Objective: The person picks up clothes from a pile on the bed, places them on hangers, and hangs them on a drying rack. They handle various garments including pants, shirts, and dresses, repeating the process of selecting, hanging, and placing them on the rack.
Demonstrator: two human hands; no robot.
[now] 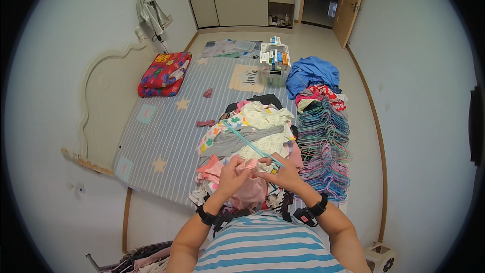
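Observation:
My left hand (231, 176) is closed in a pinch on a pale pink garment (250, 193), which hangs down in front of my body. My right hand (285, 176) comes in from the other side, with a light blue clothes hanger (251, 145) held between its fingers. The hanger slants up and to the left over the clothes. The right fingertips are close to the bunched top of the pink garment; whether they grip it too, I cannot tell. Beneath and beyond both hands lies a heap of clothes (268, 116), with grey, cream and flower-patterned pieces on top.
Rows of hangers (323, 141) lie to the right, with a blue cloth (314, 75) beyond them. A clear box (275, 73) of small packages stands at the far side of the striped bed (172, 136). A folded red quilt (164, 75) lies near the headboard (103, 96).

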